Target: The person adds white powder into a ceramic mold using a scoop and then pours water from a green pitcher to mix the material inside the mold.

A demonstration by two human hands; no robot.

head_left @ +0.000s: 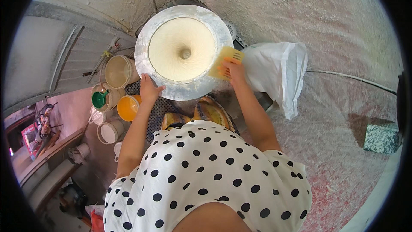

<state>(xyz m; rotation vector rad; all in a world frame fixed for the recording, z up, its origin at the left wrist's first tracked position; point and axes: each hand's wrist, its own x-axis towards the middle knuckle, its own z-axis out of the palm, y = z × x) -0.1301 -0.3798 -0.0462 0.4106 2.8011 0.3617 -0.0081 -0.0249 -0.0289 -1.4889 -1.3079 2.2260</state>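
Note:
In front of me stands a round machine with a wide, pale metal rim [142, 45]. A creamy, dough-like mass [171, 38] fills its opening, with a spiral hollow in the middle where a small round knob shows. My right hand [234, 72] grips a yellow slotted scraper [225, 56], which lies over the rim's right side near the edge of the mass. On the lower left of the rim rests my left hand [149, 88], thumb and fingers apart, holding nothing. The lower body of the machine is hidden under the rim.
Left of the machine stand a beige bucket [116, 72], an orange tub [128, 108], a green jug [100, 99] and several pale buckets. A white sack [274, 71] stands close on the right. Farther right, a speckled green block [381, 139] sits on the dusty floor.

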